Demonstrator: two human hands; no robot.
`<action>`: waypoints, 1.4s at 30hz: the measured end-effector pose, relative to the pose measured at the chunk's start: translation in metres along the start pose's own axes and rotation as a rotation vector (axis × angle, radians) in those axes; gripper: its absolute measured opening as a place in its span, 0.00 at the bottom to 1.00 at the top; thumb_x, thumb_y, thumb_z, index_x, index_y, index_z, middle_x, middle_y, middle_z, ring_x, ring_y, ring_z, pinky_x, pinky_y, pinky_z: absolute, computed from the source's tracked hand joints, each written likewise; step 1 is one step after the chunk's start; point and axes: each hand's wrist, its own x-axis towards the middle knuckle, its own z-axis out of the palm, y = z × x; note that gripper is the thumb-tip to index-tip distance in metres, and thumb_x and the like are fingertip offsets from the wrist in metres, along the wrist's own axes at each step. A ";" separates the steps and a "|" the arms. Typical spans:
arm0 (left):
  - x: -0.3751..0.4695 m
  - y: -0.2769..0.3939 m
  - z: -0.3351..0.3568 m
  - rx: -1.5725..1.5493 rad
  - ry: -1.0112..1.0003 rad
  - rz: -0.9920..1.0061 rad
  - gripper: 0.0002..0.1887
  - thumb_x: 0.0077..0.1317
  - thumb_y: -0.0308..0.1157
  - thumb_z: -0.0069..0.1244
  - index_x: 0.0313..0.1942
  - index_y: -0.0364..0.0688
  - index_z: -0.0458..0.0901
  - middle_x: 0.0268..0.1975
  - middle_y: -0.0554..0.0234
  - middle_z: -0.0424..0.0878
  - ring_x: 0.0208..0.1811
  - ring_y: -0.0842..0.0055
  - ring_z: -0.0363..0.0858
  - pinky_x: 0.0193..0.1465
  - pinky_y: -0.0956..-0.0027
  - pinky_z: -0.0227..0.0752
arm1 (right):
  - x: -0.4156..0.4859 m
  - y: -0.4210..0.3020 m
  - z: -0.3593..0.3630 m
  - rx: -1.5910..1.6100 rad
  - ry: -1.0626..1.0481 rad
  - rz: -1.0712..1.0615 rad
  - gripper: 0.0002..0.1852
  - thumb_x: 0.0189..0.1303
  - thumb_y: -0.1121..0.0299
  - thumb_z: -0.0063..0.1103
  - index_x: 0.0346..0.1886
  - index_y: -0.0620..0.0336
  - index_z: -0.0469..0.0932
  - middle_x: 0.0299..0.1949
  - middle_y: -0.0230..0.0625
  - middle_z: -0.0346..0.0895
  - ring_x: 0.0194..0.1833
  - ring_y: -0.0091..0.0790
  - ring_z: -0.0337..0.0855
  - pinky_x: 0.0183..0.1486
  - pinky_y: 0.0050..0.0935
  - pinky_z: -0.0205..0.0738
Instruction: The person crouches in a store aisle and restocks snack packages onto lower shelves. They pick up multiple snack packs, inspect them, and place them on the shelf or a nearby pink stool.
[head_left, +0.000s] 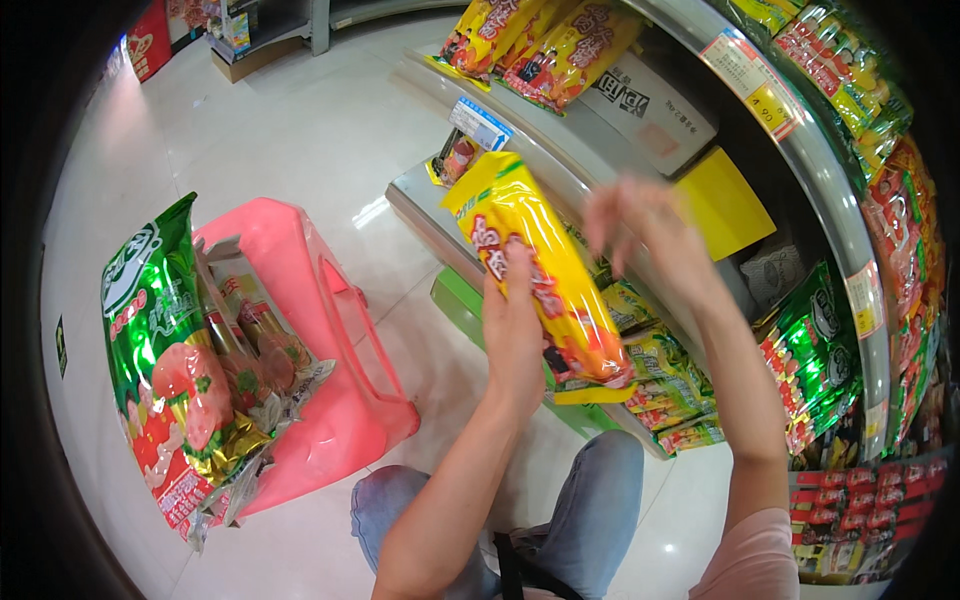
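Observation:
A yellow plastic food packet (555, 262) with red lettering is gripped in my left hand (514, 330), the thumb lying across its front. My right hand (637, 217) is blurred and raised beside the shelf edge, to the right of the packet. Its fingers are bent and apart, and I see nothing in them. At the left stands a pink plastic basket (262, 240). A large green and red packet (165, 367) of sausages leans over its far side, with further packets (262, 322) inside.
Shelving curves along the right, with a metal shelf edge (780, 97) bearing price tags. Yellow packets (562, 52), a white carton (645, 112), a yellow card (724, 202) and green packets (814, 360) sit on it. Low shelves hold more yellow packets (667, 375). My knees (611, 480) are below.

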 end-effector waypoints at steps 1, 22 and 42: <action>0.003 -0.003 -0.003 -0.047 0.036 -0.046 0.23 0.70 0.55 0.38 0.49 0.44 0.70 0.38 0.70 0.75 0.36 0.83 0.75 0.40 0.75 0.71 | 0.026 0.003 -0.010 0.053 0.205 -0.113 0.18 0.62 0.62 0.58 0.49 0.65 0.74 0.38 0.34 0.78 0.39 0.27 0.79 0.43 0.25 0.74; 0.014 -0.026 -0.037 -0.542 -0.759 -0.586 0.20 0.65 0.50 0.46 0.47 0.45 0.69 0.34 0.67 0.67 0.29 0.82 0.63 0.23 0.79 0.58 | -0.096 0.025 0.021 0.925 0.370 -0.010 0.22 0.68 0.57 0.46 0.59 0.61 0.66 0.47 0.40 0.76 0.45 0.36 0.79 0.47 0.39 0.75; -0.029 -0.058 0.003 0.215 -0.201 -0.180 0.25 0.68 0.61 0.33 0.39 0.47 0.72 0.24 0.72 0.70 0.20 0.85 0.67 0.22 0.77 0.62 | -0.143 0.135 0.066 1.315 0.114 -0.022 0.26 0.63 0.48 0.50 0.50 0.60 0.63 0.18 0.32 0.64 0.16 0.25 0.64 0.18 0.25 0.61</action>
